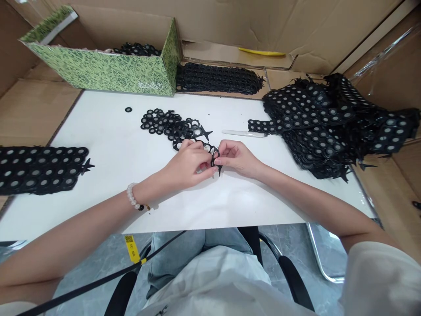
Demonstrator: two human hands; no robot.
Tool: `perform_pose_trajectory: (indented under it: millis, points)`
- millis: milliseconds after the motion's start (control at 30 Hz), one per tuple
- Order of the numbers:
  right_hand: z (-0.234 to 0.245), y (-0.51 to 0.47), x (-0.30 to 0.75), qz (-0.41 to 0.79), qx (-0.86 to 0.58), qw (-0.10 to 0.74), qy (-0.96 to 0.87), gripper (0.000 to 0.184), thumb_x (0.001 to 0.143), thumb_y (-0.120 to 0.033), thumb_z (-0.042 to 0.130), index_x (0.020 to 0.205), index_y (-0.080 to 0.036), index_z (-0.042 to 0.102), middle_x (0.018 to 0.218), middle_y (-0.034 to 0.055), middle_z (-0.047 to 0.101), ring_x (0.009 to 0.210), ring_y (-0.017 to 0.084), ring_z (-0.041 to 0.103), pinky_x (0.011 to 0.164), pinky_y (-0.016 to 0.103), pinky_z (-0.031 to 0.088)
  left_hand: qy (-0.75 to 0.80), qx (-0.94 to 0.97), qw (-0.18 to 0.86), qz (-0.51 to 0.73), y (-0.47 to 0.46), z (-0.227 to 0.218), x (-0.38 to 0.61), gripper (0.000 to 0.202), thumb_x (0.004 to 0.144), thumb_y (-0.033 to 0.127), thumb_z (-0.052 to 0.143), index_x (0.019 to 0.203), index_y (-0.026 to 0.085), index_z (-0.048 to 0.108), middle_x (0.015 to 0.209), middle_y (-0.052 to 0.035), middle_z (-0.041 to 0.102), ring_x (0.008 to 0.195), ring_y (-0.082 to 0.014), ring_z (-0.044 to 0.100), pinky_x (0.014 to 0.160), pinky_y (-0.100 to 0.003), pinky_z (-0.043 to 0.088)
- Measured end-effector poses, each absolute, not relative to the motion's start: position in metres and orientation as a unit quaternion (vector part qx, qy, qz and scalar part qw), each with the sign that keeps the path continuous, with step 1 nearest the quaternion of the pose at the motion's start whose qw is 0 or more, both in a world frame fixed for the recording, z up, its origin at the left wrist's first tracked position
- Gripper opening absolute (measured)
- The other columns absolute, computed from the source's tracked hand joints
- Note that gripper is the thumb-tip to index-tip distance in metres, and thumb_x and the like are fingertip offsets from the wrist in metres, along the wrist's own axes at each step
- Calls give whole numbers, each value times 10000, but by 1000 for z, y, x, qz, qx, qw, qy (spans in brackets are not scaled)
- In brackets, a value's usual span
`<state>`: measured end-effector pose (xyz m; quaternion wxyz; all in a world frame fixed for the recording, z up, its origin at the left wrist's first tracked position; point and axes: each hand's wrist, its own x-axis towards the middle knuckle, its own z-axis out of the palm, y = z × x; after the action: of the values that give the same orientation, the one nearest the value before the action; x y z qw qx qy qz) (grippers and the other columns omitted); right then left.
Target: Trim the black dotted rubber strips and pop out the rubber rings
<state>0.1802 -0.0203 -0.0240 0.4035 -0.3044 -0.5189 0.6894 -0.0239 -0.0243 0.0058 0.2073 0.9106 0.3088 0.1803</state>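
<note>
My left hand (189, 163) and my right hand (237, 157) meet over the middle of the white table (108, 145). Both pinch a small black strip of joined plastic rings (215, 159) between thumb and fingers. A bead bracelet is on my left wrist. Just beyond my hands lies a loose heap of black rings (171, 125). One single ring (128, 109) lies apart to the left.
A large pile of black ring sheets (329, 123) fills the right side. A smaller stack (39, 169) lies at the left edge. A green patterned box (101, 70) holding rings stands at the back left, another stack (217, 79) beside it. A white pen-like stick (243, 133) lies near the pile.
</note>
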Motion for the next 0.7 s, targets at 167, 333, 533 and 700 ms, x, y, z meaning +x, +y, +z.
perform_pose_trajectory:
  millis: [167, 333, 533, 700]
  points:
    - [-25, -21, 179, 689, -304, 396, -526, 420, 682, -413, 913, 718, -177, 567, 749, -12, 700, 632, 101, 637, 598, 240, 531, 318, 905, 217, 179, -25, 5, -24, 357, 994, 371, 410, 744, 192, 591, 690, -51, 611, 798, -244, 550, 828, -443, 346]
    - [-26, -19, 179, 664, -312, 422, -533, 471, 707, -442, 893, 716, -198, 489, 716, -33, 663, 551, 77, 573, 548, 225, 476, 342, 865, 257, 260, -22, 4, -23, 390, 976, 252, 370, 632, 201, 545, 638, -32, 605, 732, -216, 546, 808, -411, 371]
    - [-23, -14, 190, 668, -325, 437, -507, 453, 662, -342, 900, 693, -209, 468, 687, -40, 622, 534, 84, 532, 499, 221, 436, 517, 646, 191, 528, 29, 1, -59, 459, 1043, 233, 297, 690, 186, 586, 696, -20, 611, 740, -173, 549, 796, -354, 426]
    - [-13, -12, 200, 722, -319, 462, -405, 297, 592, -200, 733, 682, -214, 450, 623, -60, 509, 509, 84, 441, 482, 214, 405, 632, 723, 28, 278, 55, -10, -86, 381, 1039, 306, 416, 1280, 206, 693, 1387, -76, 628, 1263, -365, 389, 1031, -512, 293]
